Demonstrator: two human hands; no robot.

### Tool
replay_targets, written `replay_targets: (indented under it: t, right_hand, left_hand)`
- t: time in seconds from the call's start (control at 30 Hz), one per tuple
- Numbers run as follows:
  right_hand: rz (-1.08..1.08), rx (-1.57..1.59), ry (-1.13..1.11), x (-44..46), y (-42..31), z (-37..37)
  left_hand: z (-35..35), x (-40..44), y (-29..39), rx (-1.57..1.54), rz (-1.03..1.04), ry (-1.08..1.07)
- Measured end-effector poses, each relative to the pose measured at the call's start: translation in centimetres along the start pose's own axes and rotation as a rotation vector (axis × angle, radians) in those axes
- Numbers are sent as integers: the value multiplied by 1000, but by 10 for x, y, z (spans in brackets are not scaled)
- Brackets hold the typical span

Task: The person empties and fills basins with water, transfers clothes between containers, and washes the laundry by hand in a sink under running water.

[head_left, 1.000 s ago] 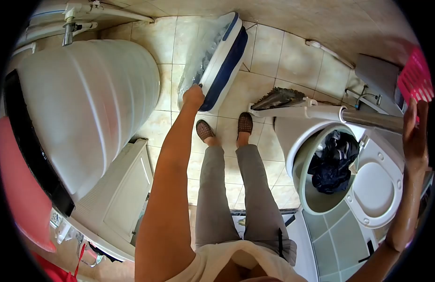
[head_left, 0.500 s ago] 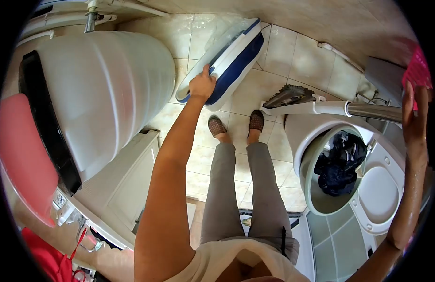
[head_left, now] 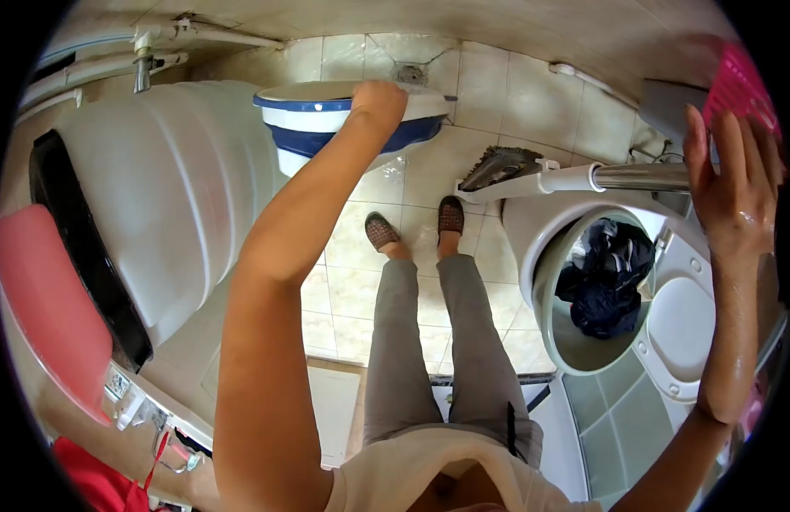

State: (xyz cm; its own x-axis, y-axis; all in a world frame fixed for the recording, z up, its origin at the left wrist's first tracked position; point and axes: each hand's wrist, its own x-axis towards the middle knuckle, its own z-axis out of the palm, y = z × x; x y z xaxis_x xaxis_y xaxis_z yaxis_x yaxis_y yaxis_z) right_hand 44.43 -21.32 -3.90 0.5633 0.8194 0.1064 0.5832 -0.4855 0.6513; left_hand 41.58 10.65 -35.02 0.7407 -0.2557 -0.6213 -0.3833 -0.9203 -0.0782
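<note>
My left hand [head_left: 380,107] is closed over the near rim of a white and blue basin [head_left: 344,128] with banded sides. The basin is tilted, its opening turned away from me, beside a big white water barrel [head_left: 182,171]. At far right, my wet right hand [head_left: 738,192] is raised with its fingers apart. Its fingertips overlap the lower part of a pink slotted plastic piece [head_left: 740,90]; whether they touch it I cannot tell. The metal pole [head_left: 642,177] of a floor mop [head_left: 504,167] runs behind that hand.
A pale green bucket [head_left: 548,324] with dark clothes [head_left: 608,282] in it leans by the white toilet [head_left: 681,328]. The tiled floor [head_left: 344,299] has a drain [head_left: 409,74] by the far wall. A pink basin [head_left: 49,299] and a white cabinet [head_left: 190,367] stand at left.
My left hand has swung the basin from a steep slant to nearly level across the view, uncovering the floor drain. My right hand's fingers have spread, and it appears slightly lower and further left.
</note>
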Motion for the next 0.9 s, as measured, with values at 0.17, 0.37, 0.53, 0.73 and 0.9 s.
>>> replay_targets:
  t: [0.17,0.37,0.53,0.73,0.9]
  right_hand:
    - [70,21,-30,5,-8,-7]
    - [67,0,-28,9,-10,-9]
    - [73,8,-38,11,-11,-10]
    - [58,-14,-47,12,-12,-10]
    - [87,-10,-75,13,-15,-11]
  left_hand:
    - [-31,-10,25,149,94,-158]
    - [-6,-9,33,220,245,-255]
    - [22,-11,50,324,423,-361]
    - [40,-18,83,329,429,-527]
    - [-5,-34,100,423,574,-546]
